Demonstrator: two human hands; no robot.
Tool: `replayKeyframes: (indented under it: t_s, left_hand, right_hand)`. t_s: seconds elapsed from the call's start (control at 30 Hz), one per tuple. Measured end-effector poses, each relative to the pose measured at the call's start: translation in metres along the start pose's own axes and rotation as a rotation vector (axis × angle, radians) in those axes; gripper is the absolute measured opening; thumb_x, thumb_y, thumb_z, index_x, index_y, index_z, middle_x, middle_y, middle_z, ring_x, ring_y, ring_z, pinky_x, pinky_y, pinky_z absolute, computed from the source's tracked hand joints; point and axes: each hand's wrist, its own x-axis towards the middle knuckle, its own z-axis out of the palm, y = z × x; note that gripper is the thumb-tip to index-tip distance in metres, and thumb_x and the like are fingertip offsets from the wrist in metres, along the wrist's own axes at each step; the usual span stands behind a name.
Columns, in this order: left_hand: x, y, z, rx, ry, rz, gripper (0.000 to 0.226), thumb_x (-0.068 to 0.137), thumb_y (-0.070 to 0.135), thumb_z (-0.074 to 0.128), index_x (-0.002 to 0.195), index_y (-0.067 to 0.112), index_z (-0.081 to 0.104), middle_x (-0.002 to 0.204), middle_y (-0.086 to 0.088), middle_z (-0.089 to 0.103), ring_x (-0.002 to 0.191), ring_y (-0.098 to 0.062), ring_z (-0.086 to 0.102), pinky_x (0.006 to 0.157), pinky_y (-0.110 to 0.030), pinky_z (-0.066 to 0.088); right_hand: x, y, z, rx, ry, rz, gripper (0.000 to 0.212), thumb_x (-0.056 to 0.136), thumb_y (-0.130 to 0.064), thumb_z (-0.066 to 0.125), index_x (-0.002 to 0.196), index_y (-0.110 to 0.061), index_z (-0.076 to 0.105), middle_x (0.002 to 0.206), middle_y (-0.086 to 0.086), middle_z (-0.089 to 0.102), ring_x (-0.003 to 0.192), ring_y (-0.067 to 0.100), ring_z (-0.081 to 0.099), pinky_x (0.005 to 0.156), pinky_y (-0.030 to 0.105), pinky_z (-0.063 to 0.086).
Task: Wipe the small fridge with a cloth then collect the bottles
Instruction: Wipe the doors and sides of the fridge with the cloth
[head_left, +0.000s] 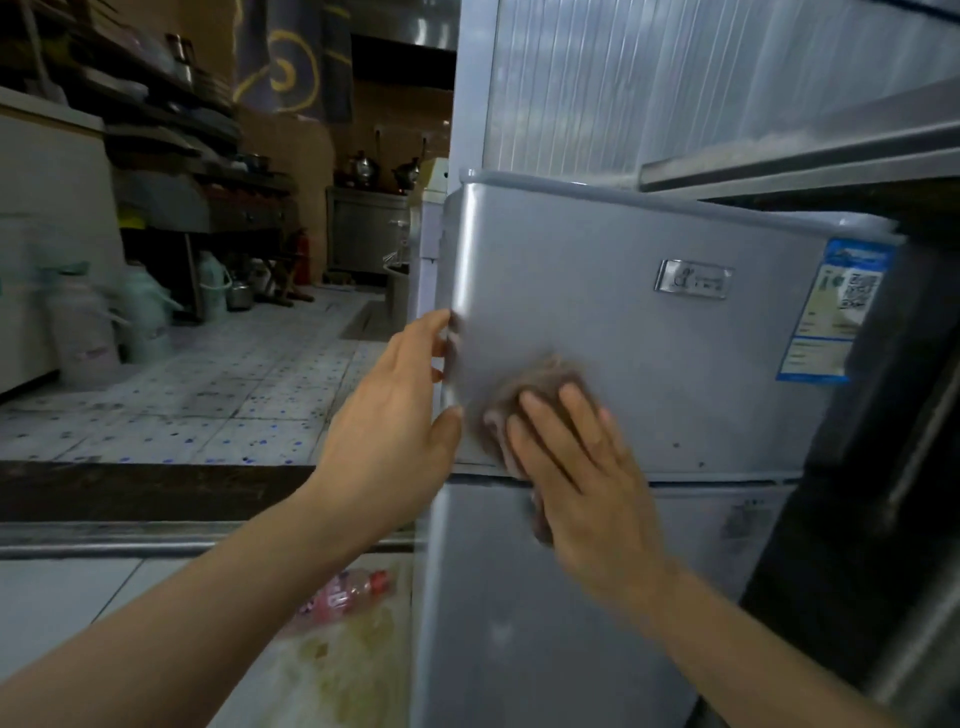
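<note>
Here we press a brownish cloth (535, 395) flat against the upper door of the small silver fridge (649, 353), low on that door and just above the seam where the lower door begins. Our right hand (582, 467) lies over the cloth with its fingers straight and slightly spread, palm toward the metal, so the cloth shows above the fingertips and along the left side of the hand. The cloth is blurred, so we cannot tell its weave or folds.

Our left hand (395, 421) sits at the door's left edge, fingers straight and together, their tips touching the edge while the thumb rests against the door front lower down.

On the door's upper right we see a small metal badge (693, 280), and further right a blue and white label (836, 312) at the corner.

Below our left forearm, beside the fridge's lower door, a clear plastic bottle (348, 592) with a red label lies on its side.

Across the tiled floor (208, 395) to the left stand pale plastic jugs (83, 322), with dark shelves (156, 119) of cookware behind them.
</note>
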Motion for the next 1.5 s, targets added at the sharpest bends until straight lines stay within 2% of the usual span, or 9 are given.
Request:
replayKeyframes:
  t_s: [0.13, 0.37, 0.53, 0.73, 0.87, 1.07, 1.2, 1.33, 1.5]
  left_hand:
    - [-0.001, 0.01, 0.018, 0.068, 0.095, -0.041, 0.074, 0.084, 0.023, 0.064, 0.142, 0.019, 0.019, 0.136, -0.002, 0.041, 0.11, -0.021, 0.051, 0.084, -0.042, 0.05]
    - [0.004, 0.007, 0.032, 0.078, 0.127, -0.058, 0.068, 0.083, 0.024, 0.066, 0.135, 0.01, 0.024, 0.132, -0.009, 0.041, 0.113, -0.028, 0.049, 0.078, -0.042, 0.048]
    - [0.004, 0.002, 0.032, 0.103, 0.109, -0.025, 0.066, 0.082, 0.023, 0.066, 0.132, 0.007, 0.026, 0.123, -0.012, 0.045, 0.105, -0.028, 0.052, 0.072, -0.039, 0.047]
    - [0.004, -0.001, 0.035, 0.104, 0.121, -0.004, 0.067, 0.082, 0.019, 0.067, 0.133, 0.005, 0.026, 0.119, -0.016, 0.048, 0.099, -0.024, 0.05, 0.073, -0.034, 0.039]
    - [0.0, -0.001, 0.037, 0.077, 0.157, -0.022, 0.07, 0.083, 0.022, 0.065, 0.138, 0.01, 0.023, 0.126, -0.014, 0.043, 0.101, -0.024, 0.049, 0.073, -0.035, 0.041]
    - [-0.025, -0.002, 0.054, 0.058, 0.17, -0.133, 0.057, 0.086, 0.02, 0.061, 0.134, 0.006, 0.034, 0.119, -0.011, 0.043, 0.104, -0.025, 0.048, 0.076, -0.035, 0.042]
    - [-0.027, -0.008, 0.056, 0.044, 0.164, -0.161, 0.042, 0.086, 0.023, 0.061, 0.119, 0.007, 0.041, 0.108, -0.008, 0.046, 0.093, -0.021, 0.047, 0.071, -0.034, 0.038]
    - [-0.026, -0.01, 0.058, 0.025, 0.176, -0.158, 0.041, 0.086, 0.026, 0.06, 0.12, 0.013, 0.04, 0.109, -0.005, 0.047, 0.093, -0.022, 0.05, 0.073, -0.039, 0.043]
    - [-0.027, -0.012, 0.058, 0.005, 0.173, -0.203, 0.041, 0.086, 0.03, 0.059, 0.119, 0.019, 0.038, 0.108, -0.006, 0.047, 0.09, -0.024, 0.052, 0.068, -0.048, 0.051]
  right_hand:
    - [-0.036, 0.008, -0.005, -0.031, -0.107, -0.116, 0.062, 0.092, -0.019, 0.046, 0.149, -0.018, 0.022, 0.158, -0.004, 0.014, 0.146, 0.021, 0.013, 0.119, 0.039, 0.012]
    - [0.062, 0.033, -0.029, 0.016, 0.15, 0.287, 0.067, 0.086, -0.003, 0.049, 0.148, -0.011, 0.025, 0.156, 0.006, 0.016, 0.146, 0.028, 0.009, 0.12, 0.04, 0.005]
    - [0.024, 0.05, -0.028, 0.005, 0.033, 0.274, 0.065, 0.092, -0.014, 0.044, 0.149, -0.012, 0.014, 0.157, 0.005, 0.011, 0.146, 0.026, 0.005, 0.12, 0.041, 0.004]
    - [-0.014, 0.106, -0.042, -0.004, 0.019, 0.777, 0.07, 0.093, -0.01, 0.038, 0.15, -0.016, -0.003, 0.159, 0.001, -0.003, 0.147, 0.02, -0.004, 0.119, 0.043, 0.003]
    - [0.011, 0.076, -0.033, 0.133, 0.272, 1.028, 0.063, 0.091, -0.007, 0.031, 0.15, -0.009, 0.011, 0.159, 0.008, 0.007, 0.147, 0.026, 0.001, 0.12, 0.044, 0.008]
    - [0.022, -0.036, -0.002, 0.236, 0.186, 0.547, 0.06, 0.089, -0.008, 0.036, 0.147, -0.009, 0.022, 0.157, 0.006, 0.012, 0.147, 0.03, 0.004, 0.118, 0.045, 0.014]
    - [-0.006, -0.003, -0.005, 0.132, 0.041, 0.404, 0.062, 0.091, -0.017, 0.036, 0.149, -0.017, 0.015, 0.157, -0.003, 0.009, 0.147, 0.021, 0.005, 0.118, 0.039, 0.007]
    - [-0.04, 0.056, -0.014, 0.075, 0.073, 0.689, 0.074, 0.091, -0.01, 0.042, 0.15, -0.015, -0.002, 0.157, -0.002, -0.003, 0.146, 0.02, -0.003, 0.119, 0.038, -0.002]
    - [-0.055, 0.102, -0.014, 0.137, 0.172, 0.917, 0.06, 0.098, -0.012, 0.032, 0.151, -0.011, 0.006, 0.16, 0.007, 0.006, 0.147, 0.02, 0.004, 0.12, 0.035, 0.006]
